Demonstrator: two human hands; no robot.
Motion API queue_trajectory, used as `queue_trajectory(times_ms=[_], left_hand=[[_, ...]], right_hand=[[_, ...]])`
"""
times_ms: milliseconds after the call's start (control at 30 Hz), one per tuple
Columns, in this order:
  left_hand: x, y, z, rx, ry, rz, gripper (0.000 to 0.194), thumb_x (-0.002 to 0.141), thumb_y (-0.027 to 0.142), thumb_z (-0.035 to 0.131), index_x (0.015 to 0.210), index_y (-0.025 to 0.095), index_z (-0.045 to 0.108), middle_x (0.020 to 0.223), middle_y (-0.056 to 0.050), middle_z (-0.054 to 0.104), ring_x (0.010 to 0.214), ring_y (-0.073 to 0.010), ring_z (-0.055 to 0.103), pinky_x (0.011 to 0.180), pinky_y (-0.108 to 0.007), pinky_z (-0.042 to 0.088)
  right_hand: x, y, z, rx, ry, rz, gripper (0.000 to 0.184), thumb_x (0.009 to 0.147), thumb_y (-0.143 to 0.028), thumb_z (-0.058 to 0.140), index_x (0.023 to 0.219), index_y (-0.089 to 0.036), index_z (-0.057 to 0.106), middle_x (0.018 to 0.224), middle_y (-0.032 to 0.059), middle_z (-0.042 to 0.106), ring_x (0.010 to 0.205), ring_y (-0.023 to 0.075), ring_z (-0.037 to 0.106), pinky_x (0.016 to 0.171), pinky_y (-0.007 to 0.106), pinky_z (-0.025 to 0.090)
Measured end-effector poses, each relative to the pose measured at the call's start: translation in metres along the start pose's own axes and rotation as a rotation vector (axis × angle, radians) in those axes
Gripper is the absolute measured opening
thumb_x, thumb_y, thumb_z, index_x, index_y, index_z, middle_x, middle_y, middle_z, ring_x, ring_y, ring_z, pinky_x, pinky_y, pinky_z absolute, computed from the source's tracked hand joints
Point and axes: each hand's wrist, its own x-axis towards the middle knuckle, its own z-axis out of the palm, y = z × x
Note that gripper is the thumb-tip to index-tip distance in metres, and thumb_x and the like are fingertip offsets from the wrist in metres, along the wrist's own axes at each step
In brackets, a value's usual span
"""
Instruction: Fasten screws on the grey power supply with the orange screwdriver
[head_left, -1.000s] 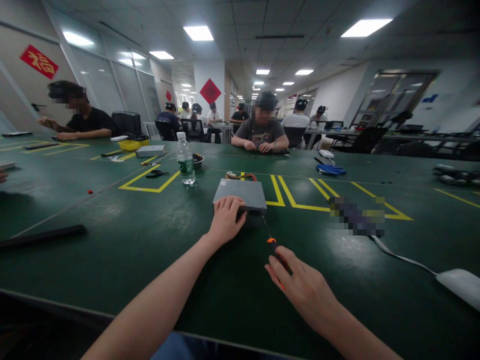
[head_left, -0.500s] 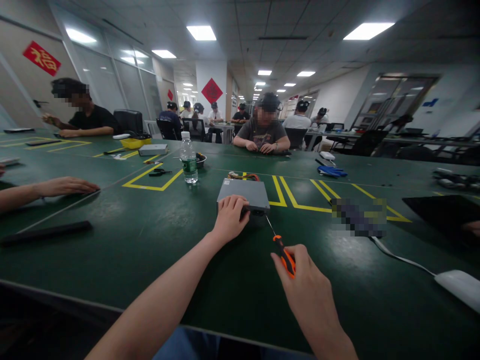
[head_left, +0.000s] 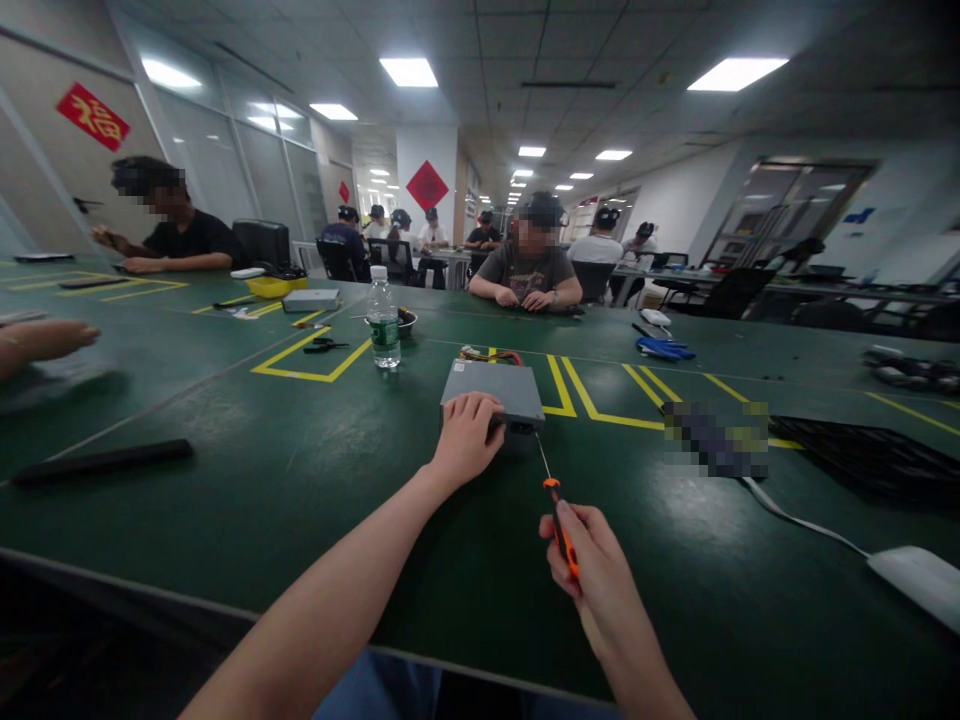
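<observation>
A grey metal computer power supply (head_left: 499, 385) lies on the green table, its bundle of coloured wires (head_left: 491, 357) at the far side. My left hand (head_left: 469, 440) grips its near left side, fingers over the top and thumb at the front face. In my right hand (head_left: 589, 560) is a screwdriver (head_left: 555, 505) with an orange and black handle, fingers closed round it. Its thin shaft points up at the near right corner of the power supply. Whether the tip touches there, I cannot tell.
A water bottle (head_left: 385, 325) stands beyond to the left, beside a bowl (head_left: 405, 321). At the right are a blurred dark item (head_left: 712, 440), a white cable (head_left: 806, 530) and a black mesh panel (head_left: 862, 455). A black bar (head_left: 105, 462) lies left, near another person's hand (head_left: 56, 340).
My right hand has turned on the screwdriver handle, its fingers now showing wrapped round it. The neighbour's hand at left has lifted and drawn back. The black panel at right has moved further into view.
</observation>
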Motion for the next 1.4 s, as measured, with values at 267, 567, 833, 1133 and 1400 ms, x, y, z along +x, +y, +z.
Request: queue_trajectory(times_ms=[267,567,833,1133,1400], left_hand=[[-0.001,0.0,0.0,0.003,0.002,-0.006,0.02,0.079,0.02,0.056,0.098,0.022,0.05,0.105,-0.004,0.055,0.101,-0.021,0.048,0.088,-0.038,0.034],[0.0,0.0,0.001,0.011,0.001,-0.01,0.02,0.079,0.021,0.056,0.098,0.022,0.051,0.106,-0.003,0.056,0.102,-0.021,0.048,0.088,-0.038,0.034],[0.0,0.0,0.001,0.005,-0.009,-0.017,0.019,0.079,0.021,0.055,0.098,0.023,0.05,0.107,-0.003,0.056,0.102,-0.0214,0.048,0.088,-0.039,0.034],[0.0,0.0,0.001,0.004,-0.006,-0.015,0.019,0.079,0.022,0.055,0.098,0.022,0.05,0.105,-0.003,0.056,0.1,-0.0212,0.047,0.088,-0.038,0.034],[0.0,0.0,0.0,0.01,-0.005,-0.01,0.019,0.079,0.021,0.056,0.098,0.022,0.05,0.105,-0.003,0.056,0.1,-0.021,0.047,0.088,-0.037,0.034]], right_hand=[[0.007,0.003,-0.001,0.099,0.003,0.081,0.038,0.061,-0.043,0.075,0.073,-0.017,0.05,0.048,-0.0093,0.041,0.035,0.0022,0.031,0.032,0.013,0.019],[0.006,-0.001,0.002,0.179,-0.002,0.129,0.034,0.063,-0.042,0.074,0.075,-0.016,0.055,0.064,-0.0015,0.053,0.04,0.0039,0.037,0.029,0.012,0.02],[0.009,-0.01,0.007,0.334,0.0,0.272,0.023,0.068,-0.033,0.068,0.07,-0.015,0.054,0.061,-0.0006,0.05,0.039,0.0032,0.035,0.028,0.012,0.02],[0.008,-0.017,0.019,0.524,0.03,0.418,0.015,0.081,-0.026,0.054,0.072,-0.013,0.053,0.064,-0.0011,0.049,0.034,-0.0008,0.027,0.026,0.009,0.019],[0.006,-0.026,0.021,0.644,0.002,0.447,0.017,0.088,-0.023,0.044,0.077,-0.013,0.052,0.063,-0.0022,0.046,0.034,-0.0008,0.028,0.026,0.008,0.021]])
